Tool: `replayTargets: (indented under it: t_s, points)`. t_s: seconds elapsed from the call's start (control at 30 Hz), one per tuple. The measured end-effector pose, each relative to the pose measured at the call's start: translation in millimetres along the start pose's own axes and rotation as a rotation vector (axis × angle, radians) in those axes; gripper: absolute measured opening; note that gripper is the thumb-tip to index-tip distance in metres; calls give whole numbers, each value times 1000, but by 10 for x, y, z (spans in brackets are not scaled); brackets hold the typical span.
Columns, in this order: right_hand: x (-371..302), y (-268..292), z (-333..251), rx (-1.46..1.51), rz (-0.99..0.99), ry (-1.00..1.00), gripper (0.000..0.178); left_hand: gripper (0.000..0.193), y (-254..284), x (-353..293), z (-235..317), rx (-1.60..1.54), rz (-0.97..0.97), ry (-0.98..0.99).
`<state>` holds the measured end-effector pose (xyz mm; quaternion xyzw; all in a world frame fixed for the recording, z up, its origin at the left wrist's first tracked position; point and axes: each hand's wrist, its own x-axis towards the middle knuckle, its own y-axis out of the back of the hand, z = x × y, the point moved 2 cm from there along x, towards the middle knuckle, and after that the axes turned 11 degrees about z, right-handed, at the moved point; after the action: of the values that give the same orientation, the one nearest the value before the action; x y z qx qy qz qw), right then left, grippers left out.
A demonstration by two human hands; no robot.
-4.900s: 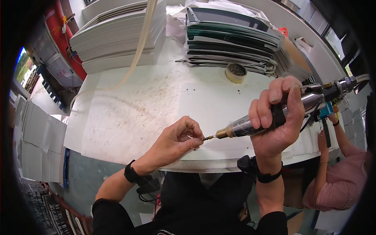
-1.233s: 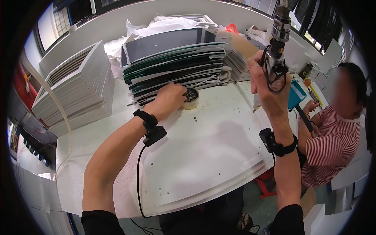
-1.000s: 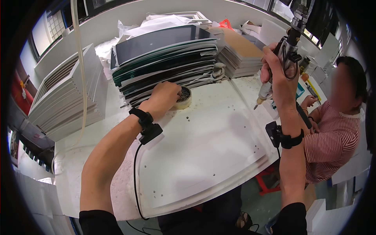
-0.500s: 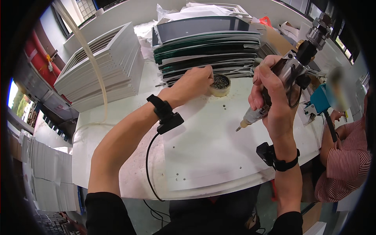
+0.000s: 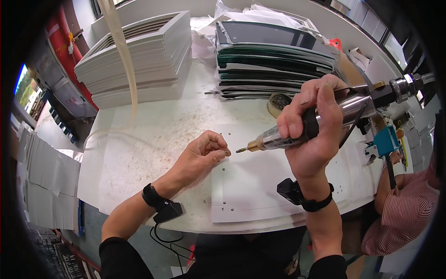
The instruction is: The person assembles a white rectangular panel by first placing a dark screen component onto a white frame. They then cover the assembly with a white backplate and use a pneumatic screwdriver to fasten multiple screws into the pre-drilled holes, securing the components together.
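Over the white panel (image 5: 260,186), my right hand (image 5: 309,125) is wrapped round a power screwdriver (image 5: 360,108) with a silver body. Its bit (image 5: 241,150) points left at the fingertips of my left hand (image 5: 200,156). Those fingers are pinched on a small screw (image 5: 227,151), mostly covered by the fingertips; a narrow gap separates it from the bit. Several small screws or filled holes dot the panel; I cannot tell which. Behind my right hand, a round tin (image 5: 274,110) of small dark screws is partly hidden.
White frames (image 5: 144,69) are stacked at the back left, with a pale hose (image 5: 124,56) hanging before them. Dark green-edged panels (image 5: 274,69) form another stack behind. To the right, a person in a striped shirt (image 5: 399,209) works near a teal tool (image 5: 386,140).
My left hand has come from the tin toward me, now pinching a screw. My right hand has swung the screwdriver left and levelled it. The whole view has shifted.
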<state>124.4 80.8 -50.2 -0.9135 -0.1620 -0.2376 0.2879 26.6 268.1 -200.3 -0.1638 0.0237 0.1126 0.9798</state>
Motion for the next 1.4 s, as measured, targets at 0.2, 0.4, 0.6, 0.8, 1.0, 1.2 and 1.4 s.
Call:
replayTargets:
  t_s: [0.2, 0.4, 0.6, 0.8, 1.0, 1.2, 1.4]
  points:
    - [-63, -131, 44, -26, -34, -1, 24, 18, -31, -52, -14, -50, -23, 25]
    - [-110, -151, 159, -11, -11, -33, 23, 22, -21, -68, -1, -48, -12, 16]
    - [-108, -177, 215, 5, 26, -41, 21, 23, 31, -68, 7, -42, -30, 35]
    - [-13, -223, 308, -15, -44, -79, 22, 23, 27, -53, 101, 136, 74, -25]
    - [141, -491, 605, -119, -148, -84, 21, 22, 88, 123, 154, 546, 161, -305]
    - [176, -509, 791, -98, -150, -130, 19, 26, 126, 179, 99, 559, 149, -279]
    - [173, -503, 875, -91, -103, -141, 18, 28, 134, 178, 110, 583, 142, -248]
